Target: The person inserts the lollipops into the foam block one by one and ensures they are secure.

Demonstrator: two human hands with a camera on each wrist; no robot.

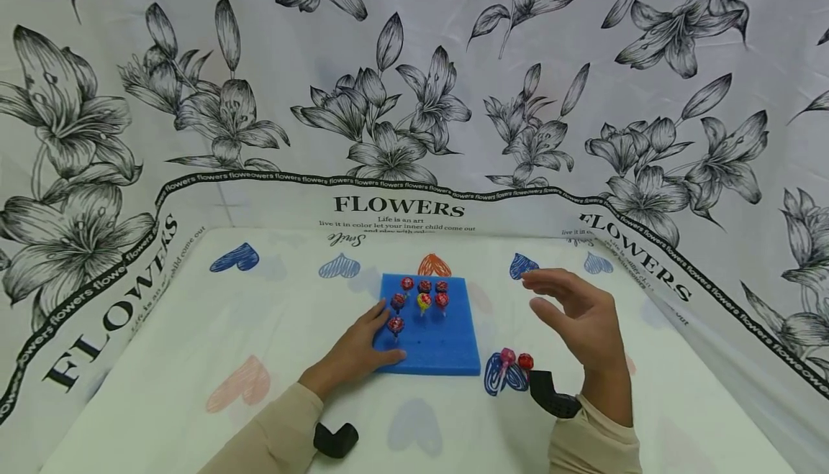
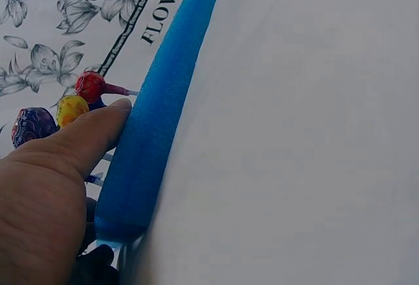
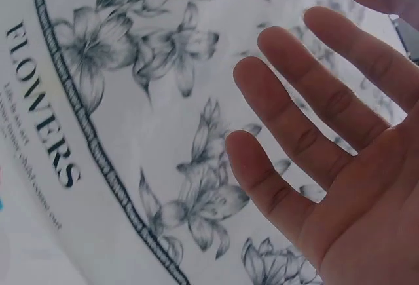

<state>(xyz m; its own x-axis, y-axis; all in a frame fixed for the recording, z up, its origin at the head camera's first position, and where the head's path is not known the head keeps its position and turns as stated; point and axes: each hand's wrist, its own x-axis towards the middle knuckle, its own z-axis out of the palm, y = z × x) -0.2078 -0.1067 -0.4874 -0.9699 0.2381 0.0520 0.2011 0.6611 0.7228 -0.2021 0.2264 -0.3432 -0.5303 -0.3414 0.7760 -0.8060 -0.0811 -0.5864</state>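
Note:
A blue foam block (image 1: 440, 352) lies on the table, with several wrapped lollipops stuck upright in its top. One lollipop with a yellow wrapper (image 1: 424, 301) stands among red and dark ones. My left hand (image 1: 350, 352) rests against the block's near left corner, thumb on its top face and fingers along the left side. In the left wrist view the thumb touches the foam beside the lollipop sticks. Raised above the table to the right of the block is my right hand (image 1: 586, 323), fingers spread and holding nothing. Below it lie a loose pink lollipop (image 1: 508, 356) and a red lollipop (image 1: 525, 362).
The table is covered by a white cloth (image 1: 324, 416) printed with hearts. Behind it hangs a white curtain (image 1: 259, 42) with black line flowers and lettering. Dark wrist camera mounts (image 1: 335, 441) sit by both sleeves.

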